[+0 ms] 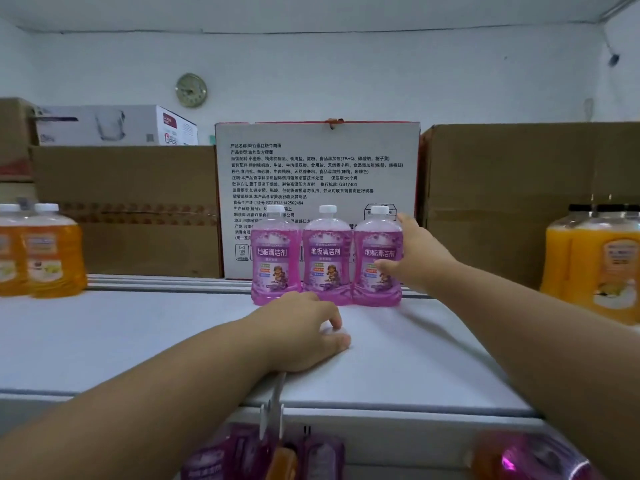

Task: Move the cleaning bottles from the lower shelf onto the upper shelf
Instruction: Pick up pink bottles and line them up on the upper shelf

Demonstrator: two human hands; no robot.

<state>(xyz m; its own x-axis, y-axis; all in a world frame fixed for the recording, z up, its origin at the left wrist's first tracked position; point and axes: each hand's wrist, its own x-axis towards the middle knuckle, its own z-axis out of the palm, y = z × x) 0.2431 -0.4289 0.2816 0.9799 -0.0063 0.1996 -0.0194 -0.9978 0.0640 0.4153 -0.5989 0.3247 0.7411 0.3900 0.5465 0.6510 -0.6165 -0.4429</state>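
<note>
White wall (pixel 346 71) at the far side, small round clock (pixel 191 90) hung on it left of centre. Upper shelf (pixel 104 341), white and flat, fills the middle of the view. Brown cartons along its far edge: one far left (pixel 138 209), one far right (pixel 519 202); between them a white printed carton (pixel 318 161). A white box (pixel 114 125) sits atop the left brown carton.

Orange bottles (pixel 45 251) at the left edge, more orange bottles (pixel 595 265) at the right. Three purple cleaning bottles (pixel 327 258) stand upright in a touching row, centre, just in front of the printed carton.

Right hand (pixel 415 254) wraps the right side of the rightmost purple bottle (pixel 374 271), thumb on its label. Left hand (pixel 304 334) rests on the shelf near the row, fingers curled around something white; what it is, cannot tell.

Lower shelf bottles (pixel 311 455) blurred below, purple and orange.
</note>
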